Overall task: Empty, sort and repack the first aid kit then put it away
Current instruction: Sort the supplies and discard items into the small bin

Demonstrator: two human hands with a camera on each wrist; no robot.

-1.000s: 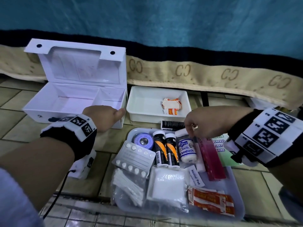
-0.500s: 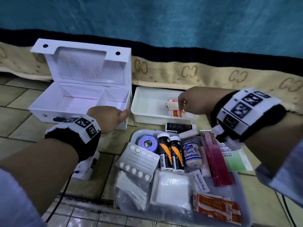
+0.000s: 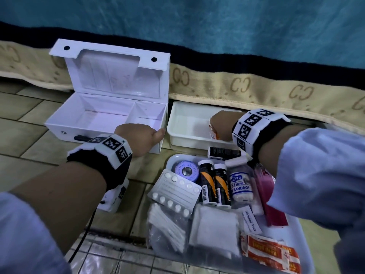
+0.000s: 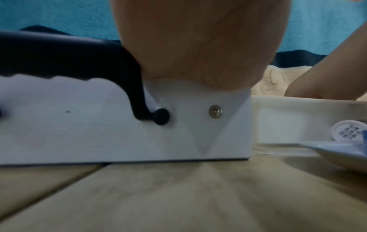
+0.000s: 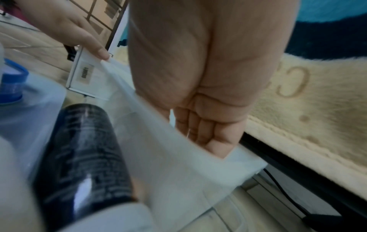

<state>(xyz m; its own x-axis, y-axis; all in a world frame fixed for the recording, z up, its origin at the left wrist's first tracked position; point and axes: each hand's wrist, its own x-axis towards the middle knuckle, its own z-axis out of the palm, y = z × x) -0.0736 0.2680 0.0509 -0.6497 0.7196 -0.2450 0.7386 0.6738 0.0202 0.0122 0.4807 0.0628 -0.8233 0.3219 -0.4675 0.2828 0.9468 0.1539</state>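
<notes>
My open white first aid kit (image 3: 102, 115) on the tiled floor, white bin (image 3: 187, 125) beside its right end, my left hand (image 3: 138, 138) clasping the kit's front right corner, my right hand (image 3: 221, 125) reaching down into the bin's right end, fingers extended, orange sachets (image 3: 213, 133) beneath them, contact unclear.

Head view: high, angled forward and down over the tiled floor (image 3: 29, 151), taking in both forearms, the open first aid box (image 3: 106, 115), the white bin (image 3: 189, 125) and the near tray (image 3: 304, 244). Left wrist view: almost at floor level, facing the box's front wall (image 4: 99, 133) at close range, with the bin (image 4: 288, 122) at right. Right wrist view: close under the right hand (image 5: 206, 78), looking along it into the bin (image 5: 178, 157). All three views share the box and bin.
</notes>
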